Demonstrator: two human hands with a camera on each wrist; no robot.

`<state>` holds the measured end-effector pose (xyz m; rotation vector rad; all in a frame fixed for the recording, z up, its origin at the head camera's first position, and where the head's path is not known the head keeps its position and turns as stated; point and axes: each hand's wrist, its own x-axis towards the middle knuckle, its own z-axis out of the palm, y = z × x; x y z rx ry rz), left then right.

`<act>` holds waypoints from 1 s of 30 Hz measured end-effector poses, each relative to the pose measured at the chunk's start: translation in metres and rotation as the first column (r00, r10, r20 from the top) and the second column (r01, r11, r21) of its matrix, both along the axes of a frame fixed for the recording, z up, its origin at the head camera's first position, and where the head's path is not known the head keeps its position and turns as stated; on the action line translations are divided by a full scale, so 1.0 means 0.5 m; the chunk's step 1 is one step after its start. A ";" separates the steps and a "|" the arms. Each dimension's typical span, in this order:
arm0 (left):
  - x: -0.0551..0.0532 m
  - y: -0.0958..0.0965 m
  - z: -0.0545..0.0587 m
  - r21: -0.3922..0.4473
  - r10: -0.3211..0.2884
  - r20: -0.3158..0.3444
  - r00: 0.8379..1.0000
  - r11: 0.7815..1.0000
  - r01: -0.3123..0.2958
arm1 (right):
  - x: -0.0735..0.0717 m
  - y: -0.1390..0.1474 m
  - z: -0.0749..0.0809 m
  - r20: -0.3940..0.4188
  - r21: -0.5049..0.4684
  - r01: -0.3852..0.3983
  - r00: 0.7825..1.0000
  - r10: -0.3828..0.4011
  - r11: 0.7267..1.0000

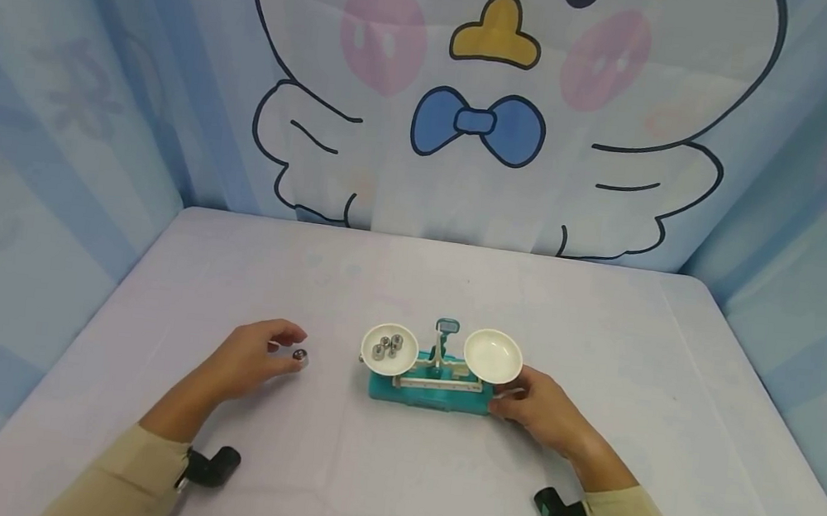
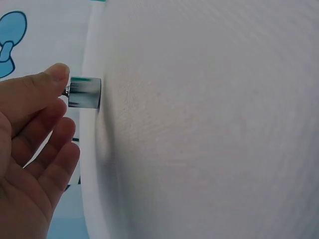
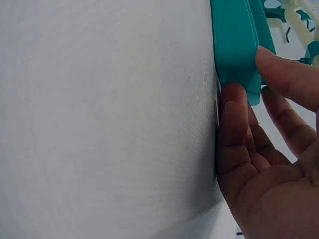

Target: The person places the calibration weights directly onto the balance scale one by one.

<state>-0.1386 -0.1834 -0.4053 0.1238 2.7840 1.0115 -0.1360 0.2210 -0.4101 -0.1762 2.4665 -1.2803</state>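
Observation:
A small balance scale [image 1: 430, 393] with a teal base and two white pans stands on the table. Its left pan [image 1: 371, 344] carries several small metal weights [image 1: 396, 342]; nothing lies in the right pan [image 1: 493, 355]. To the left of the scale, my left hand [image 1: 248, 358] pinches the knob of a shiny cylindrical metal weight [image 2: 85, 93] between thumb and index finger, its flat end right at the tabletop. My right hand [image 1: 544, 408] grips the right end of the teal base [image 3: 237, 45], thumb on one side and fingertips at the lower edge. The right pan partly covers these fingers from above.
A pale cloth covers the table [image 1: 393, 472]. Behind it hangs a curtain [image 1: 464, 196] with a cartoon bird face and blue bow tie; more blue and white curtains flank both sides. Black wrist cameras [image 1: 212, 466] sit at the sleeve cuffs, just over the tabletop.

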 end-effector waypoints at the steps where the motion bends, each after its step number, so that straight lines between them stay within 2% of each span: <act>1: -0.001 0.000 -0.002 -0.003 -0.009 -0.002 1.000 1.000 0.009 | 0.000 0.000 0.000 0.001 0.001 -0.001 1.000 0.001 1.000; 6: -0.006 0.001 -0.011 -0.028 -0.046 -0.016 0.999 0.999 0.045 | 0.001 -0.002 0.004 -0.003 0.003 -0.007 1.000 0.007 1.000; 17: -0.016 0.009 -0.016 -0.067 -0.041 0.040 0.998 0.997 0.044 | -0.003 -0.003 0.002 0.002 0.017 0.005 1.000 -0.005 1.000; 21: -0.017 0.012 -0.016 -0.078 -0.052 0.035 0.998 0.995 0.055 | -0.002 -0.003 0.002 0.002 0.020 0.006 1.000 -0.006 1.000; 25: -0.012 0.016 -0.012 -0.084 -0.064 0.022 0.998 0.994 0.065 | 0.000 -0.002 0.003 0.006 0.023 0.010 1.000 -0.010 1.000; 30: -0.004 0.017 0.010 -0.101 -0.060 -0.001 0.998 0.993 0.060 | 0.001 0.000 0.002 0.001 0.022 0.008 1.000 -0.008 1.000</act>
